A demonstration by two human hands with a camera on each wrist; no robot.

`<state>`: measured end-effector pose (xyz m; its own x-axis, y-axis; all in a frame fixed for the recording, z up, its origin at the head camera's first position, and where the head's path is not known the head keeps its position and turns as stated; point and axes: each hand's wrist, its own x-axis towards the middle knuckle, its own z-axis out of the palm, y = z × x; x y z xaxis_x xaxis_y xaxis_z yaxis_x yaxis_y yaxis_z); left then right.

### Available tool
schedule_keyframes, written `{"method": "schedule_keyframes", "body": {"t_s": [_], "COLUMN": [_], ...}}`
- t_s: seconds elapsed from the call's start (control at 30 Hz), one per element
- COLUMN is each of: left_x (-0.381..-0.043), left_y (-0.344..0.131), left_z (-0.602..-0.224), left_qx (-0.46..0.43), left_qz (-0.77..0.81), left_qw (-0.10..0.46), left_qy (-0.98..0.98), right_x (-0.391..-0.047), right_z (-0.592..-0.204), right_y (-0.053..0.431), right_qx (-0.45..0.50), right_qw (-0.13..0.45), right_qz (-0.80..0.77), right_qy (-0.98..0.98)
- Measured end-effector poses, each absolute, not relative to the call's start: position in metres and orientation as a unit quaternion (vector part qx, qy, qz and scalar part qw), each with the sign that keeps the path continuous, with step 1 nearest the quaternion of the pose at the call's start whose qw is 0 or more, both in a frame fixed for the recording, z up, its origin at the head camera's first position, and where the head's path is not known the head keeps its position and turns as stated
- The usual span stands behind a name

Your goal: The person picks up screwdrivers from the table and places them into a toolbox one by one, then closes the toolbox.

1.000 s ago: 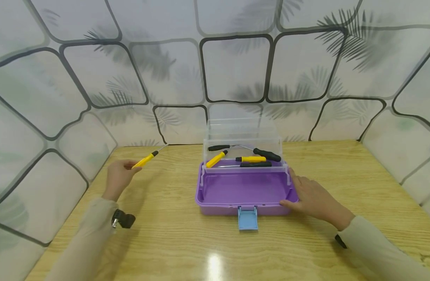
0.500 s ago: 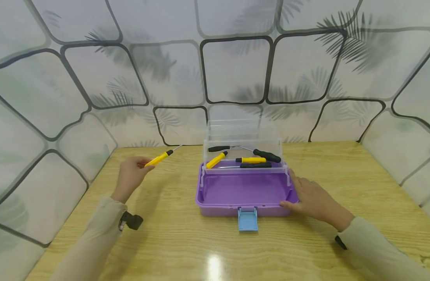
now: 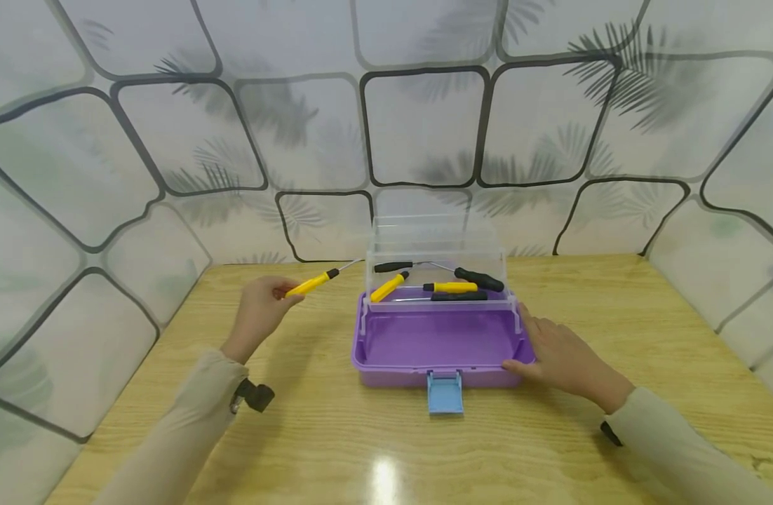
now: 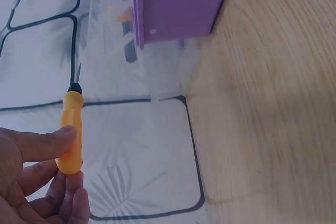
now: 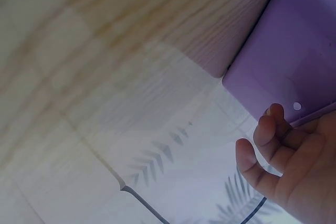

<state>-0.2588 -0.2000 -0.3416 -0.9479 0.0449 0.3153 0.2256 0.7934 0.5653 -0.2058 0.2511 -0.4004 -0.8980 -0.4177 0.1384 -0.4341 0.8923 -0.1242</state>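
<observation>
My left hand (image 3: 260, 313) pinches the yellow handle of a screwdriver (image 3: 313, 283) by its end, clear of the table. Its thin metal shaft points right toward the box, and the left wrist view shows the same screwdriver (image 4: 72, 124) between thumb and fingers. A purple toolbox (image 3: 437, 377) stands with its clear lid raised. My right hand (image 3: 566, 358) holds the box's right side, its thumb over the front rim. In the right wrist view, several loosely bent fingers (image 5: 245, 153) lie along the purple side wall.
Behind the raised clear inner tray (image 3: 437, 306) show yellow-handled screwdrivers (image 3: 454, 287) and black-handled tools (image 3: 479, 279). A blue latch (image 3: 445, 394) hangs down at the box's front. Patterned walls (image 3: 424, 126) close off the wooden table (image 3: 311, 428) at the back and sides.
My left hand has moved right with the screwdriver, bringing the tip close to the toolbox's left side. My right hand and the box have stayed in place.
</observation>
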Motion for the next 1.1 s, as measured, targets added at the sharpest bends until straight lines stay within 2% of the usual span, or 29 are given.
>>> {"method": "schedule_keyframes", "body": {"t_s": [0.63, 1.1], "left_x": [-0.264, -0.267], "left_y": [-0.155, -0.139], "left_z": [-0.331, -0.328], "left_qx": [-0.119, -0.136], "left_qz": [-0.317, -0.322], "left_qw": [0.137, 0.134], "left_qy": [-0.931, -0.927], "right_x": [-0.206, -0.217], "right_z": [-0.398, -0.39], "right_y": [0.249, 0.251], "right_qx": [0.225, 0.249], "right_qw": [0.079, 0.131], "right_qz": [0.02, -0.054], "right_qy": [-0.971, -0.958]}}
